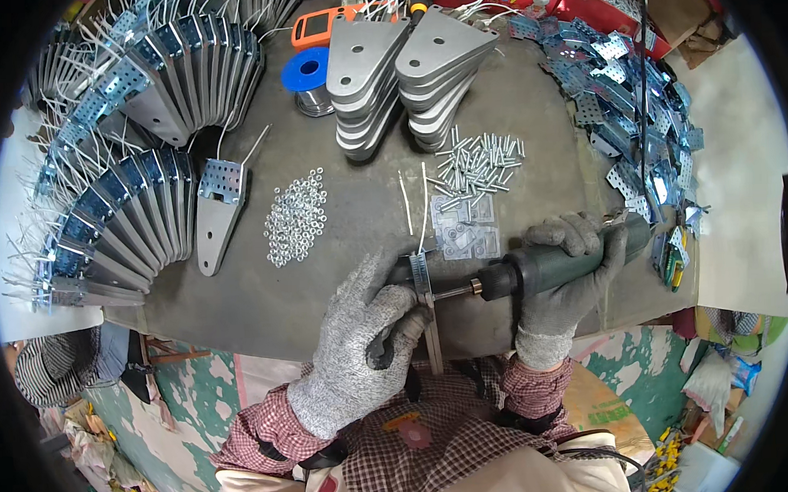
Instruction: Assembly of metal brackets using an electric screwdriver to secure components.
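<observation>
My left hand [362,334], in a grey knit glove, grips a narrow metal plate [425,288] held on edge at the near side of the dark table [358,221]. My right hand [569,283], also gloved, is wrapped around a dark green power driver [551,266] lying sideways. Its brass-collared bit [455,291] points left and meets the plate by my left fingers. Just beyond the plate lie several small square perforated brackets [467,230] and two white cable ties [414,206].
A heap of short bolts [482,165] and a heap of small nuts [296,216] lie mid-table. Two stacks of grey rounded plates [405,72] stand behind. Fanned assembled plates [124,221] fill the left, loose brackets [623,108] the right. A blue spool [308,75] and orange meter [321,25] sit at the back.
</observation>
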`<state>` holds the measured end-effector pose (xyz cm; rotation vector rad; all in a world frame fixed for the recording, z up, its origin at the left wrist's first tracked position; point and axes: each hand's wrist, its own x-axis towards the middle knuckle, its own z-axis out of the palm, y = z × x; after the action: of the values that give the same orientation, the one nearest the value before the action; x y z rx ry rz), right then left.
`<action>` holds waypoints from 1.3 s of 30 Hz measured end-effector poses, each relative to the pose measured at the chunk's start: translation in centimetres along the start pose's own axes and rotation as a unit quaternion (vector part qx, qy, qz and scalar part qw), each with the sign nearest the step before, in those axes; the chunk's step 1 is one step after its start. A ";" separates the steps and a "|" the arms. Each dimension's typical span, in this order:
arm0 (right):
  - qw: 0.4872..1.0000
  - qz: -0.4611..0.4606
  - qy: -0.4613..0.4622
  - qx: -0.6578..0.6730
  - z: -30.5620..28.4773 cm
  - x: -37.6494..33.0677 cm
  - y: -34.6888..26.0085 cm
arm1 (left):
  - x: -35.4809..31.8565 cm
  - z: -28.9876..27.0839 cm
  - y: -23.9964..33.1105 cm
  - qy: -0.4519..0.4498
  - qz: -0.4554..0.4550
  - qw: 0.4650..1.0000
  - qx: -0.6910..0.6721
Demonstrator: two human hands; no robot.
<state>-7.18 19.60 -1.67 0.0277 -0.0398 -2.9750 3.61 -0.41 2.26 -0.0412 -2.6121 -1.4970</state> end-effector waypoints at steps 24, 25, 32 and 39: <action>0.947 -0.128 0.118 -0.271 1.0 -0.4 1.0 | -2.4 -0.8 -1.3 -0.028 -0.044 0.993 0.108; 0.948 -0.126 0.116 -0.270 1.1 -0.4 1.1 | -2.6 -0.6 -1.5 -0.028 -0.052 0.992 0.108; 0.943 -0.130 0.133 -0.277 0.9 -0.6 1.1 | -2.3 -0.8 0.4 -0.058 -0.145 0.987 0.035; 0.953 -0.117 0.113 -0.257 0.6 -0.5 0.9 | -2.8 0.1 -1.5 -0.008 -0.069 0.997 0.036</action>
<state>-6.57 18.84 -1.04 0.3279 0.8159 -3.0861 6.23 -0.95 0.57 0.1384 -2.7288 -1.4486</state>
